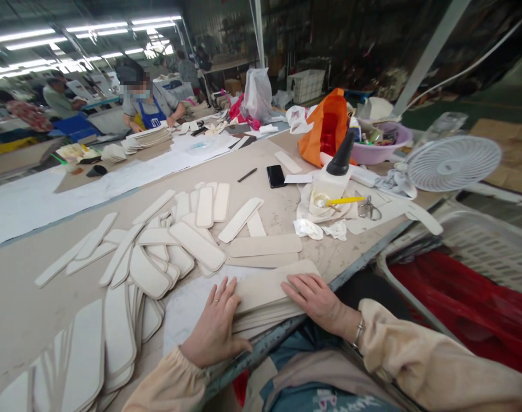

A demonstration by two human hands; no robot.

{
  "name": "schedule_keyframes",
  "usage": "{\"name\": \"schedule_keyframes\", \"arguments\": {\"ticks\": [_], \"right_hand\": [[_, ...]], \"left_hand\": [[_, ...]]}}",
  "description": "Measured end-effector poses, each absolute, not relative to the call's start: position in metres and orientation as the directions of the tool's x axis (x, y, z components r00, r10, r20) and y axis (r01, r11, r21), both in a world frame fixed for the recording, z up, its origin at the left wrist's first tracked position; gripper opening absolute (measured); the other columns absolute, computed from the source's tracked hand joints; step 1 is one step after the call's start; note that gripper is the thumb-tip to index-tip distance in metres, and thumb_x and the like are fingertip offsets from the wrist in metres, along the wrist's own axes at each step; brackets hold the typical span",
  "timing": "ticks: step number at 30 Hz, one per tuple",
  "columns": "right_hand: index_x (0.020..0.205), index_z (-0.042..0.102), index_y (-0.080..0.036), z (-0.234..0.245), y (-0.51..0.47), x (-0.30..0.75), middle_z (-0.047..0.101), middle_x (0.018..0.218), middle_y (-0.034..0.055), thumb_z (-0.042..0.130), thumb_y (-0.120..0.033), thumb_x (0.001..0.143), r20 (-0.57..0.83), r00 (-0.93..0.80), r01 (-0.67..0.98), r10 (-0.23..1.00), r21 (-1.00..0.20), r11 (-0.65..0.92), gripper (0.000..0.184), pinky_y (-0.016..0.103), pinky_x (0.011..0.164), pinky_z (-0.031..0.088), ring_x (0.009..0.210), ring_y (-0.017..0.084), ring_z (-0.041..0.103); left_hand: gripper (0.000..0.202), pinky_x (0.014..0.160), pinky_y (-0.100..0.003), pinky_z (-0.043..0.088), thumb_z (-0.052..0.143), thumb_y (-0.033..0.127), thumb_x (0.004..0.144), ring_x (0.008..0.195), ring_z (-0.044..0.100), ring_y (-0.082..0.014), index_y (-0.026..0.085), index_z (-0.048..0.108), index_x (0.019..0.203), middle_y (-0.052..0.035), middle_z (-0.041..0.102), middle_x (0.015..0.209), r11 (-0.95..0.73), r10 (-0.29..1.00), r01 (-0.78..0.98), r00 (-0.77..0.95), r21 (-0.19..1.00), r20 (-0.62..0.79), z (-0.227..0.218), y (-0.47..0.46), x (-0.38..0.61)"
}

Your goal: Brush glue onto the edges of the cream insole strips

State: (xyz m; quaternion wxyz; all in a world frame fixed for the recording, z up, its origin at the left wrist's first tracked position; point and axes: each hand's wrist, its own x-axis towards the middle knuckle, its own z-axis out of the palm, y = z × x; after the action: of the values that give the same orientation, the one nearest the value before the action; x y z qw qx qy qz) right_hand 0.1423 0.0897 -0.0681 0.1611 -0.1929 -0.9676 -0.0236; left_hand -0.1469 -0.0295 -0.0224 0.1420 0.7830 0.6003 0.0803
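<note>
A glue bottle (334, 171) stands mid-table; left of it a black phone (276, 175), right of it scissors (369, 209) and a white fan (453, 162), behind it an orange bag (325, 123).

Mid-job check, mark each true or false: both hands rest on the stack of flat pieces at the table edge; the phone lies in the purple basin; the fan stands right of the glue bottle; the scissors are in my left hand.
1. Both hands on the stack: true; left hand, right hand.
2. Phone in the purple basin: false, it lies on the table.
3. Fan right of the glue bottle: true.
4. Scissors in left hand: false, they lie beside the bottle.
</note>
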Motion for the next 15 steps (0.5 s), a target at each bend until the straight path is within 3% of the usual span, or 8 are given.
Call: {"name": "schedule_keyframes", "arguments": {"ticks": [3, 5, 8, 10, 12, 15], "right_hand": [[0.136, 0.047, -0.018, -0.079, 0.090, 0.144, 0.057, 0.128, 0.0142, 0.046, -0.005, 0.089, 0.335, -0.870, 0.367, 0.362, -0.049, 0.929, 0.049, 0.045, 0.097, 0.039, 0.113, 0.026, 0.051], [0.136, 0.047, -0.020, -0.082, 0.092, 0.143, 0.058, 0.126, 0.0130, 0.046, -0.006, 0.089, 0.347, -0.865, 0.360, 0.363, -0.076, 0.930, 0.049, 0.045, 0.097, 0.039, 0.113, 0.026, 0.052], [0.135, 0.047, -0.021, -0.074, 0.096, 0.141, 0.059, 0.124, 0.0129, 0.046, -0.006, 0.088, 0.343, -0.867, 0.349, 0.362, -0.102, 0.932, 0.050, 0.045, 0.097, 0.038, 0.113, 0.025, 0.050], [0.135, 0.047, -0.019, -0.058, 0.099, 0.141, 0.056, 0.125, 0.0142, 0.051, -0.007, 0.083, 0.286, -0.887, 0.337, 0.363, -0.139, 0.931, 0.054, 0.045, 0.098, 0.036, 0.114, 0.027, 0.048], [0.137, 0.044, -0.018, -0.038, 0.104, 0.144, 0.051, 0.129, 0.0153, 0.060, -0.010, 0.074, 0.190, -0.912, 0.324, 0.364, -0.210, 0.922, 0.065, 0.046, 0.100, 0.033, 0.116, 0.029, 0.045], [0.134, 0.045, -0.019, -0.011, 0.113, 0.146, 0.044, 0.134, 0.0155, 0.073, -0.025, 0.063, 0.062, -0.931, 0.322, 0.361, -0.333, 0.887, 0.076, 0.048, 0.105, 0.026, 0.122, 0.031, 0.039]], "left_hand": [[0.073, 0.109, -0.062, 0.021, 0.079, 0.052, 0.054, 0.135, 0.028, -0.0419, 0.018, 0.049, 0.112, -0.0234, 0.036, 0.142, -0.190, 0.973, 0.953, 0.215, 0.236, -0.082, -0.022, -0.031, -0.130], [0.078, 0.106, -0.060, 0.026, 0.078, 0.041, 0.056, 0.128, 0.037, -0.0405, 0.019, 0.045, 0.123, -0.0205, 0.041, 0.134, -0.148, 0.982, 0.967, 0.169, 0.209, -0.089, -0.019, -0.030, -0.120], [0.098, 0.098, -0.051, 0.037, 0.073, 0.028, 0.057, 0.115, 0.045, -0.0359, 0.018, 0.026, 0.142, -0.0172, 0.045, 0.124, -0.088, 0.988, 0.971, 0.113, 0.220, -0.103, -0.015, -0.027, -0.109], [0.104, 0.094, -0.047, 0.039, 0.070, 0.025, 0.055, 0.109, 0.047, -0.0340, 0.017, 0.019, 0.146, -0.0157, 0.047, 0.120, -0.053, 0.989, 0.976, 0.080, 0.212, -0.122, -0.014, -0.025, -0.106], [0.104, 0.094, -0.048, 0.037, 0.070, 0.024, 0.053, 0.112, 0.046, -0.0355, 0.016, 0.022, 0.145, -0.0174, 0.046, 0.124, -0.019, 0.989, 0.984, 0.044, 0.176, -0.141, -0.014, -0.023, -0.104], [0.101, 0.098, -0.050, 0.034, 0.072, 0.025, 0.051, 0.123, 0.038, -0.0411, 0.015, 0.028, 0.141, -0.0235, 0.031, 0.144, -0.006, 0.985, 0.990, 0.030, 0.143, -0.167, -0.016, -0.023, -0.104]]}}
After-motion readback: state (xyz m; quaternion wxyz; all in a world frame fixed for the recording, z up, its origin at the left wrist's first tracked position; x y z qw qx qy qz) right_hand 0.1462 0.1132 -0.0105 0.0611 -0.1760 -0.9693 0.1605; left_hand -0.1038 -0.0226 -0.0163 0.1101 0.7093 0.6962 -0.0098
